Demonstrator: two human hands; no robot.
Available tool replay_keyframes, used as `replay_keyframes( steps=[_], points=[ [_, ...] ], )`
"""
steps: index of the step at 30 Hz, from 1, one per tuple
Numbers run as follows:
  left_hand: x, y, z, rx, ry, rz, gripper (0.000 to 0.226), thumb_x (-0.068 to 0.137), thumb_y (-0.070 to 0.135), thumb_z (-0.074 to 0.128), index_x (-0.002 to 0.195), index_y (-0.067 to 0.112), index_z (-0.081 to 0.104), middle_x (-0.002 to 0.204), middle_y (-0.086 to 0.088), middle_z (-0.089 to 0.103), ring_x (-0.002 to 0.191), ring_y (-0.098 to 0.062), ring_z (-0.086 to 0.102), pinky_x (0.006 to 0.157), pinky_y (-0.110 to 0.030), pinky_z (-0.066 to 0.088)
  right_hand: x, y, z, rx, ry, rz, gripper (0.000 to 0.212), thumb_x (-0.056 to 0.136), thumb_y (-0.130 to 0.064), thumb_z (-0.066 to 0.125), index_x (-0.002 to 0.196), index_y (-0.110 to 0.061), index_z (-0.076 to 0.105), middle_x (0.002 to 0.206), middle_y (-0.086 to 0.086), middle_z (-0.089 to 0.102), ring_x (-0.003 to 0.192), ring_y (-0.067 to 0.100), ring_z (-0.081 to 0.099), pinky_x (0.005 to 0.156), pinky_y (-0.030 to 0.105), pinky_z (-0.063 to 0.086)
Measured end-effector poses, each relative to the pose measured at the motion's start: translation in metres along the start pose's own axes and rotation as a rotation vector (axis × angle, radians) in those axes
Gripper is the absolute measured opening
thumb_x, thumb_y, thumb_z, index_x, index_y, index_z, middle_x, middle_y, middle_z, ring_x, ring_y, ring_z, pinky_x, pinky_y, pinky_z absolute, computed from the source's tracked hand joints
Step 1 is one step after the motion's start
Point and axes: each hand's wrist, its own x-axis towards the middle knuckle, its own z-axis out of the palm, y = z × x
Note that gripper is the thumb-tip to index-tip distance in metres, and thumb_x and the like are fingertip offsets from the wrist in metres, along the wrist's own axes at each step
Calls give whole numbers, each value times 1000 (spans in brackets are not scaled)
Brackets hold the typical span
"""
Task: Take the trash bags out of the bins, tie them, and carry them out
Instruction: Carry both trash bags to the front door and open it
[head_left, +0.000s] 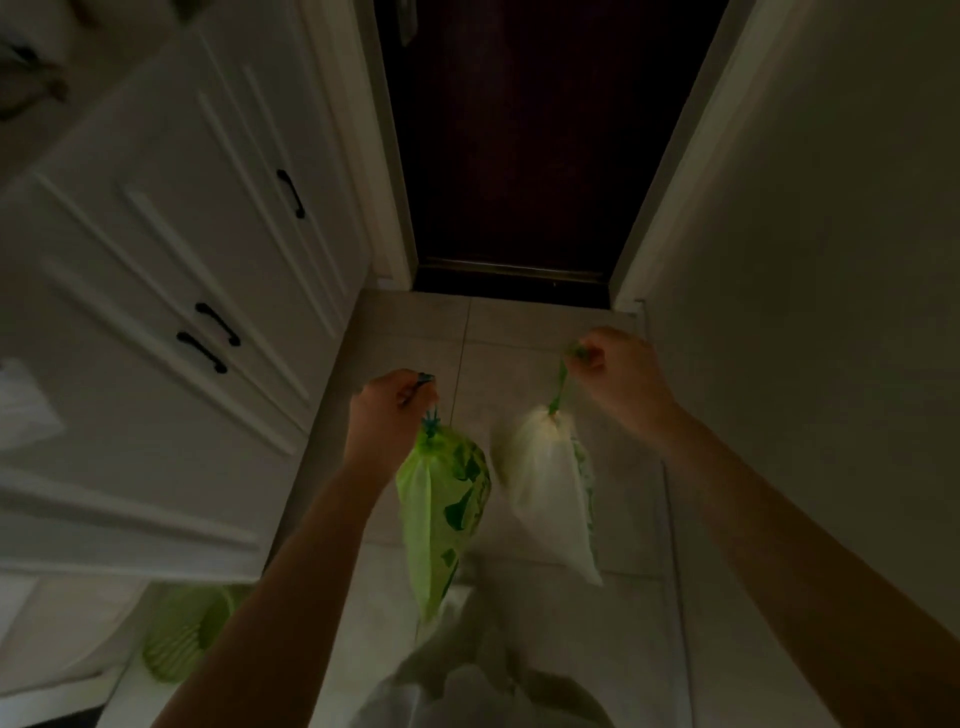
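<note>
- Right in front of the dark brown closed door (511, 156), at the end of a narrow tiled hallway, both arms are stretched out with a bag dangling from each one
- left hand (387, 410) is fisted tight around the teal drawstring knot of a thin, bright green plastic trash bag (441, 514); the bag hangs straight down, clear of the pale floor tiles (415, 332), so it's tied already and just being carried by its cord
- right hand (621, 369) is pinched shut on the green drawstring of a whitish translucent plastic trash bag (545, 488); this one's blurry and tilted, my guess is it's swinging
- holding them by the strings out in front probably keeps the bags off the clothes and from bumping each other; they hang near but apart
- white panelled cabinet with black curved handles (208, 332) runs along the left, plain white wall (810, 260) on the right, so there's not much room sideways
- green ribbed thing (182, 634) low on the left, can't tell what it is
- looks like the carry-out stage, but both hands are full and that door looks shut, so something will have to give
</note>
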Motion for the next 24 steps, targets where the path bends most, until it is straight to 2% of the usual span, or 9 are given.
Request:
replay_keyframes(
  steps=[3, 6, 8, 12, 14, 16, 19, 22, 24],
  points=[
    [76, 10, 14, 18, 4, -7, 12, 87, 16, 63, 80, 12, 71, 67, 9, 64, 61, 3, 56, 58, -5, 41, 78, 12, 10, -13, -34, -2, 16, 86, -11, 61, 80, 4, 65, 82, 21, 66, 75, 32, 64, 68, 36, 48],
    [126, 10, 26, 3, -8, -36, 12, 87, 15, 62, 85, 10, 73, 74, 8, 65, 66, 6, 57, 57, 2, 37, 131, 19, 13, -3, -40, 14, 15, 87, -10, 61, 84, 4, 67, 86, 21, 68, 78, 32, 66, 72, 37, 51],
    [155, 10, 31, -33, -34, -61, 13, 88, 18, 61, 88, 13, 73, 78, 7, 68, 69, 7, 59, 59, 3, 38, 164, 23, 15, -9, -38, 7, 16, 86, -8, 61, 87, 6, 67, 87, 23, 68, 79, 35, 66, 73, 41, 52],
    [239, 23, 41, -41, -51, -74, 14, 89, 17, 61, 86, 11, 73, 78, 5, 68, 67, 8, 57, 61, -4, 42, 250, 21, 19, -21, -37, 10, 13, 86, -7, 60, 86, 4, 68, 86, 19, 67, 80, 31, 65, 68, 30, 43],
    [279, 30, 44, -34, -45, -69, 14, 88, 16, 61, 85, 10, 73, 77, 4, 67, 65, 7, 56, 58, -5, 41, 292, 20, 18, -25, -58, 23, 13, 87, -7, 59, 88, 2, 69, 86, 15, 68, 80, 27, 64, 70, 30, 45],
    [316, 35, 49, -31, -36, -78, 14, 88, 15, 61, 85, 7, 72, 75, 1, 67, 64, 5, 55, 57, -10, 42, 334, 21, 21, -6, -82, -10, 15, 86, -7, 59, 86, 3, 69, 86, 19, 69, 80, 31, 66, 75, 40, 52],
    [372, 37, 60, -67, -1, -119, 12, 89, 13, 61, 88, 7, 72, 70, 8, 63, 63, 5, 54, 53, -3, 39, 396, 27, 29, -6, -101, -50, 15, 85, -7, 58, 83, 5, 67, 85, 23, 66, 79, 34, 64, 73, 46, 52],
    [427, 37, 74, -82, 36, -151, 10, 88, 13, 62, 86, 11, 72, 68, 18, 60, 62, 7, 57, 55, 1, 38, 457, 34, 40, -40, -116, -97, 15, 86, -9, 59, 81, 4, 67, 84, 22, 65, 77, 33, 63, 70, 43, 52],
    [461, 39, 82, -98, 67, -158, 9, 88, 12, 63, 86, 12, 72, 69, 16, 62, 65, 5, 58, 57, 1, 40, 496, 38, 46, -36, -144, -117, 16, 86, -9, 60, 79, 3, 67, 83, 21, 64, 76, 31, 63, 70, 41, 51]
  ],
)
